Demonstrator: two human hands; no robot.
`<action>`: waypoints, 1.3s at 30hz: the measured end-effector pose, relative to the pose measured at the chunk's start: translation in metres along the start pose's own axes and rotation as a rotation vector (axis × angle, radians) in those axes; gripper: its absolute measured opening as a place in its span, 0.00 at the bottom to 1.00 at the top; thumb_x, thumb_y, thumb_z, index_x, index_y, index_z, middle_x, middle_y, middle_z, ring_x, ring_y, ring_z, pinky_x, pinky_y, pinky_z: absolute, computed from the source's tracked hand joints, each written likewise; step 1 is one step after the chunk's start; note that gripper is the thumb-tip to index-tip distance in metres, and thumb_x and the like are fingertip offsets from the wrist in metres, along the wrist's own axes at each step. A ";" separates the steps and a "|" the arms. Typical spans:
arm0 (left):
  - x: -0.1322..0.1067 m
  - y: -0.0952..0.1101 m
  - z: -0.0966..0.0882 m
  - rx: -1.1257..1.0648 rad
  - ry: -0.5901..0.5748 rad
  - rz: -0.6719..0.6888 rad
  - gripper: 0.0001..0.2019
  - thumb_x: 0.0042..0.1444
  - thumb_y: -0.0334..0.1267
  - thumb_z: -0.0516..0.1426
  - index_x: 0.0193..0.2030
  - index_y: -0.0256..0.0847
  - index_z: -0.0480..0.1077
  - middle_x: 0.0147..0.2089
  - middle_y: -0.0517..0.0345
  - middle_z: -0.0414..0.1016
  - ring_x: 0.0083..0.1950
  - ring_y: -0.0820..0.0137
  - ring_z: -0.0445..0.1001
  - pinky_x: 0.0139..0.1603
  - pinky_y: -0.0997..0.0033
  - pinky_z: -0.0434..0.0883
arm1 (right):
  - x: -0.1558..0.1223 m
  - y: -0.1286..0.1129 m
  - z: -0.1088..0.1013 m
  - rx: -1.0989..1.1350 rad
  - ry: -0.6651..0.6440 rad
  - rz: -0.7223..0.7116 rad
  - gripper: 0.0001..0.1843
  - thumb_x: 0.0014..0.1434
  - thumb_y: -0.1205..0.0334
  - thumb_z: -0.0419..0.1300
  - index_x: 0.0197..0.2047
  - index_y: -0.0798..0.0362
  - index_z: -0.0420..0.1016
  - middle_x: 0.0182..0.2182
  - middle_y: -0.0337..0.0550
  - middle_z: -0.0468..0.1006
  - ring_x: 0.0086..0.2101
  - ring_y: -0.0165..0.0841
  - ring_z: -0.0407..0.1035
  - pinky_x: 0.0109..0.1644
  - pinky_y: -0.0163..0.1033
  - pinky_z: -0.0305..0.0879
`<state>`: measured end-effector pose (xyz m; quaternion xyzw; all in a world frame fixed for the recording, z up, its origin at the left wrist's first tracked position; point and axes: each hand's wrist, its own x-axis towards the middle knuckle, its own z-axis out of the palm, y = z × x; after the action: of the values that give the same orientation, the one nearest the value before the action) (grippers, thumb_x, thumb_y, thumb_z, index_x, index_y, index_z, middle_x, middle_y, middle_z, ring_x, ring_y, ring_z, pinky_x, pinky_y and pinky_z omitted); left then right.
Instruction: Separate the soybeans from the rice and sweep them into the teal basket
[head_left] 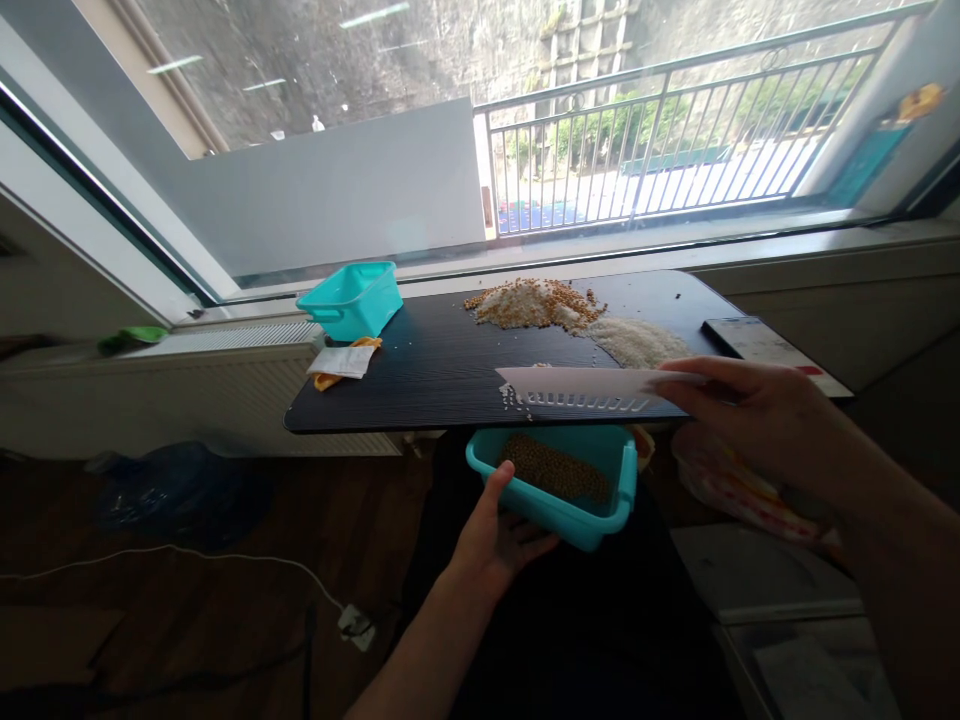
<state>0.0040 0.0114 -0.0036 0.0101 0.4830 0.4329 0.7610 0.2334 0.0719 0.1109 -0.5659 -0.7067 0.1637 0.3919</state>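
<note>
My left hand [495, 535] grips the near side of a turquoise plastic basket [555, 512], thumb over its rim, just below the table's front edge. Small brown grains [559, 468] cover the basket's bottom. In my right hand [739, 395] is a thin white plastic strip with a slotted lower edge [585, 380], held by its right end. The strip stands on edge near the front of the dark table [442, 365]. A few white rice grains [511, 397] lie at its left end. Behind it sit a mixed heap of rice and brown grains [529, 303] and a pile of white rice [637, 342].
A second turquoise basket [364, 305] stands at the table's back left. Before it lies a folded white and orange cloth or packet [341, 363]. A flat board-like object [772, 350] rests at the right end. A window and a radiator [247, 385] are behind; a power strip [356, 625] lies on the floor.
</note>
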 end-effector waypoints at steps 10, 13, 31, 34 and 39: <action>-0.001 0.001 0.001 0.000 -0.001 -0.004 0.30 0.58 0.53 0.55 0.61 0.35 0.63 0.54 0.38 0.71 0.49 0.53 0.75 0.44 0.54 0.77 | 0.024 0.006 0.021 0.030 0.001 -0.091 0.20 0.49 0.46 0.59 0.35 0.51 0.82 0.26 0.40 0.79 0.27 0.33 0.69 0.34 0.41 0.66; -0.002 0.000 0.001 -0.001 0.006 -0.003 0.30 0.58 0.53 0.56 0.61 0.35 0.63 0.54 0.38 0.71 0.50 0.53 0.75 0.45 0.55 0.77 | 0.025 0.005 0.022 0.036 -0.013 -0.098 0.21 0.50 0.45 0.59 0.36 0.52 0.82 0.29 0.42 0.81 0.29 0.34 0.70 0.35 0.41 0.67; 0.000 0.002 0.000 -0.002 0.003 0.001 0.31 0.57 0.55 0.56 0.61 0.36 0.62 0.59 0.37 0.68 0.58 0.47 0.70 0.50 0.50 0.74 | 0.017 -0.003 0.019 0.002 -0.082 -0.104 0.19 0.54 0.46 0.58 0.36 0.50 0.81 0.29 0.40 0.80 0.29 0.33 0.71 0.33 0.38 0.67; 0.001 0.002 -0.001 0.000 0.000 0.001 0.30 0.57 0.54 0.56 0.60 0.36 0.63 0.59 0.37 0.68 0.57 0.47 0.71 0.50 0.51 0.74 | 0.014 -0.006 0.015 0.006 -0.062 -0.069 0.19 0.52 0.44 0.59 0.35 0.49 0.81 0.27 0.40 0.80 0.28 0.34 0.71 0.32 0.38 0.67; 0.002 0.003 -0.001 -0.010 0.011 -0.004 0.30 0.56 0.54 0.56 0.60 0.36 0.63 0.59 0.36 0.68 0.57 0.48 0.71 0.49 0.50 0.75 | 0.015 -0.007 0.016 0.019 -0.057 -0.086 0.18 0.51 0.45 0.59 0.35 0.49 0.82 0.28 0.39 0.81 0.29 0.35 0.71 0.33 0.39 0.67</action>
<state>0.0017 0.0136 -0.0041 0.0029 0.4852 0.4339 0.7591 0.2158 0.0866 0.1110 -0.5266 -0.7395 0.1694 0.3835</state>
